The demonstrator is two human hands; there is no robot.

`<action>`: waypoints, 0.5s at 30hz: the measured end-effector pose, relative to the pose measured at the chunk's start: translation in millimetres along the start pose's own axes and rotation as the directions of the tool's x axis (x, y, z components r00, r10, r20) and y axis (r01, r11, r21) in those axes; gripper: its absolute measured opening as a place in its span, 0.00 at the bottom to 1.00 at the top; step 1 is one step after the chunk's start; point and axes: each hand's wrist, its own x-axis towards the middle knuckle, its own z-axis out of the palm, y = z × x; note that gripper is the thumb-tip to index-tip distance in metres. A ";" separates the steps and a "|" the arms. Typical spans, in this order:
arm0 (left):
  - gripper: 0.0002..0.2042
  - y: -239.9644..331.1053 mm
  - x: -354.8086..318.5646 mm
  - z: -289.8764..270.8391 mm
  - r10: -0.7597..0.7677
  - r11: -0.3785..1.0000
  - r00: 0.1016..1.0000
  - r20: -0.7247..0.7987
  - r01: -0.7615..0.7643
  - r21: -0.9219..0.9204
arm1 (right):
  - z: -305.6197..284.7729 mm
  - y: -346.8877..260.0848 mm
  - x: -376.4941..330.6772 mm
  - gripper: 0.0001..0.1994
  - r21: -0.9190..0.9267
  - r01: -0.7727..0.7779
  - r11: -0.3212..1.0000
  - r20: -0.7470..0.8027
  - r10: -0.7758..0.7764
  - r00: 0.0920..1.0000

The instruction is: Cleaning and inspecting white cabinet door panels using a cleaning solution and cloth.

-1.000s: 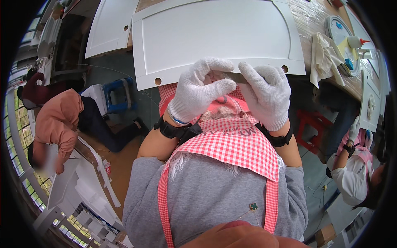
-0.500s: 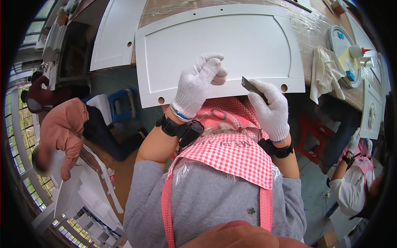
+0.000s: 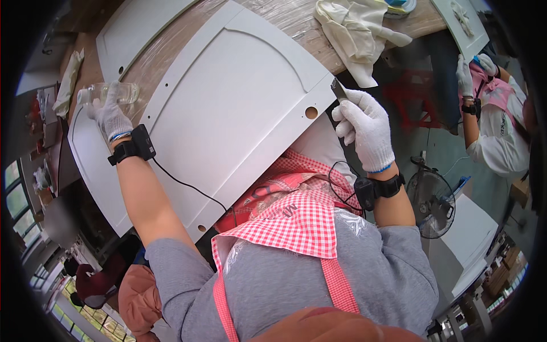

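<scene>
Left hand (image 3: 109,117) fingers wrapped round clear glass jar (image 3: 117,92) on counter (image 3: 171,43), right hand (image 3: 364,128) pinching a small dark blade (image 3: 338,90) — at edge of white cabinet door (image 3: 228,114)

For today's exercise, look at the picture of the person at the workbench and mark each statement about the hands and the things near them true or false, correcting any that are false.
1. The left hand reaches out to a clear glass jar on the bench. True.
2. The right hand is empty. False: it holds a small dark flat tool by the panel's corner.
3. Both hands wear white knit gloves. True.
4. The white door panel stands upright against a wall. False: it lies flat on the wooden bench.
5. A crumpled white cloth lies on the bench beyond the panel. True.
6. The person wears a plain blue apron. False: the apron is red and white checked.
</scene>
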 end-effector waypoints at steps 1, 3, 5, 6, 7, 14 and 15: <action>0.52 -8.6 6.5 10.4 0.035 0.999 0.999 0.032 -0.034 -0.014 | -7.0 0.0 -0.2 0.15 0.012 -0.002 1.000 -0.049 0.003 0.999; 0.41 -32.4 37.3 4.2 0.056 0.995 0.981 0.186 -0.071 0.076 | -18.7 -0.4 -3.7 0.15 0.055 -0.028 0.998 -0.054 0.031 0.998; 0.36 -17.1 20.8 33.7 0.089 0.987 0.968 0.235 -0.118 0.112 | -32.9 6.0 -7.0 0.16 0.076 -0.043 0.996 -0.110 0.052 0.993; 0.36 -10.3 21.3 35.4 0.087 0.987 0.964 0.252 -0.117 0.107 | -39.4 8.7 -8.0 0.16 0.096 -0.046 0.994 -0.124 0.058 0.991; 0.34 -3.8 24.2 34.2 0.043 0.978 0.954 0.296 -0.100 0.181 | -46.4 10.0 -9.1 0.16 0.112 -0.048 0.993 -0.132 0.062 0.989; 0.35 123.5 -148.8 82.6 -0.054 0.942 0.688 0.724 -0.205 0.265 | -85.6 32.0 -18.6 0.13 0.120 -0.065 0.991 -0.199 0.089 0.976; 0.37 130.5 -178.0 89.1 -0.123 0.956 0.583 0.803 -0.147 0.254 | -90.0 37.4 -20.4 0.13 0.105 -0.058 0.993 -0.218 0.080 0.973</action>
